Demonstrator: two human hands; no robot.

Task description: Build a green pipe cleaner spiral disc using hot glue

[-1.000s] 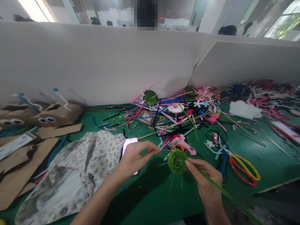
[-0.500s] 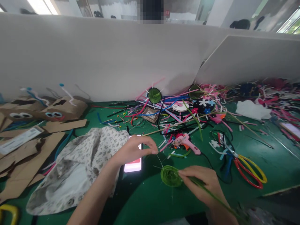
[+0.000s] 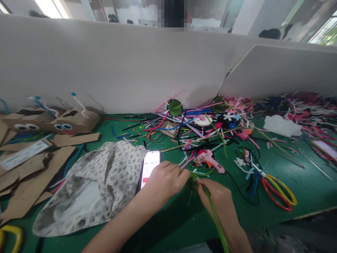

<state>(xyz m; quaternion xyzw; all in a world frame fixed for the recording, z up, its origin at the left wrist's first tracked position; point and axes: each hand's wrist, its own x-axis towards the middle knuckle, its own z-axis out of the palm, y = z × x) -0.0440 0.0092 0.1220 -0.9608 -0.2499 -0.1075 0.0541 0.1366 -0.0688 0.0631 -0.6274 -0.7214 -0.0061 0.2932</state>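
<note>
A small round coil of green grass strips (image 3: pixel 193 185) is between my two hands, partly hidden by the fingers. My left hand (image 3: pixel 168 180) is closed with thumb and fingers pinched at its left upper edge. On the other side, my right hand (image 3: pixel 216 196) pinches the coil's right edge. A long green strip (image 3: pixel 216 219) runs from there past the right hand toward me. A thin pale thread end (image 3: pixel 189 199) sticks out below the coil. Beside my left forearm lies a lit phone (image 3: pixel 152 159) with a timer, on the patterned cloth's right.
A pink glue gun (image 3: pixel 210 161) lies behind the hands. Red-and-yellow-handled scissors (image 3: pixel 279 191) rest to the right. The patterned cloth (image 3: pixel 105 175) and cardboard pieces (image 3: pixel 56 161) cover the left. Pipe cleaners (image 3: pixel 189 119) are heaped along the white partition (image 3: pixel 118 66).
My left hand has moved right and down from drawing out a thread and now grips the coil. The coil has risen slightly and turned, and the right hand has shifted left with it.
</note>
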